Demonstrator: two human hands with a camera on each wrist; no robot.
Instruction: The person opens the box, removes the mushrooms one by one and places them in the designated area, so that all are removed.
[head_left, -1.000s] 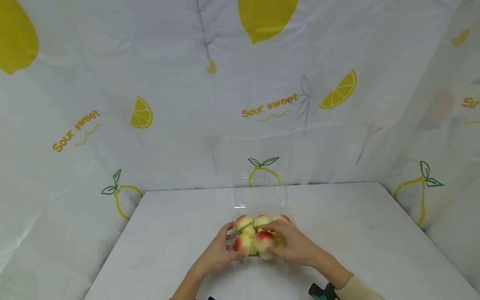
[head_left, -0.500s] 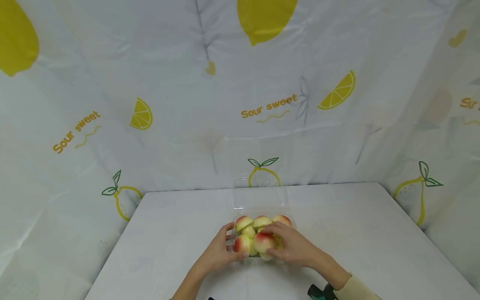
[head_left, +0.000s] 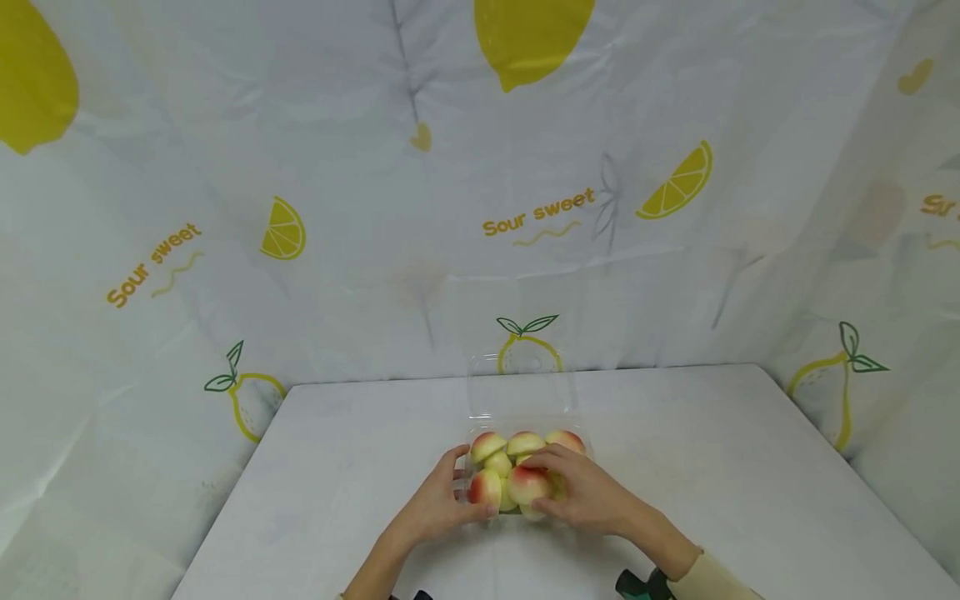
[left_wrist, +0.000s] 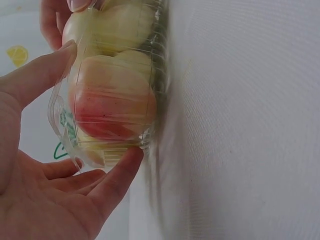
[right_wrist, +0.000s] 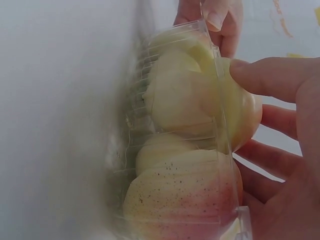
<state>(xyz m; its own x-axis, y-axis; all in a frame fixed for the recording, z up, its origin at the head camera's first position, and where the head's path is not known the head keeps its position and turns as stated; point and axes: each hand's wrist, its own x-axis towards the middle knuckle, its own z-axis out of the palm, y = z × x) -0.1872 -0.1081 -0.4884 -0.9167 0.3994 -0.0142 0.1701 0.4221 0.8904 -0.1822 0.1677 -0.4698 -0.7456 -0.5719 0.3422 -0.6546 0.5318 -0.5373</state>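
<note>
A clear plastic clamshell box (head_left: pixel 482 422) stands on the table with its lid (head_left: pixel 521 395) raised at the back. Inside lie several mushroom-shaped pieces, pale yellow with red-blushed caps, such as the back-left mushroom (head_left: pixel 489 446). My left hand (head_left: pixel 433 504) holds the box at its left end, thumb at the front rim, fingers along the side. The left wrist view shows a blushed cap (left_wrist: pixel 112 100) behind the box wall. My right hand (head_left: pixel 588 490) grips the front-middle mushroom (head_left: pixel 528 485), thumb and fingers around its cap (right_wrist: pixel 245 117); its stem is inside the box.
The white table (head_left: pixel 360 442) extends on both sides of the box. Behind it hangs a white curtain (head_left: pixel 337 292) printed with lemons. Dark devices (head_left: pixel 636 583) sit at the wrists near the lower edge.
The held mushroom has settled slightly lower or turned a little under my right hand. My left hand has stayed in place on the box.
</note>
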